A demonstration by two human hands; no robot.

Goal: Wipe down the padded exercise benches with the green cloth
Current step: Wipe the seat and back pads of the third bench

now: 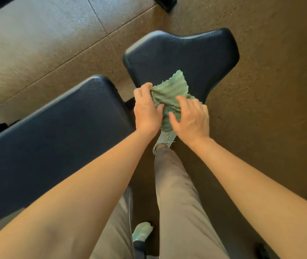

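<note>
Both hands [146, 109] [191, 116] on green cloth [169, 88] (crumpled)

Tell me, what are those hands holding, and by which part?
The green cloth, in both hands: the left hand pinches its left edge, the right hand grips its near right part.

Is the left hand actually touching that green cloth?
Touching. The head view shows the left hand gripping the green cloth: its fingers curl over the cloth's edge and its thumb presses into the folds.

Gym — padded benches [59, 131], speckled rubber floor [270, 71]
</note>
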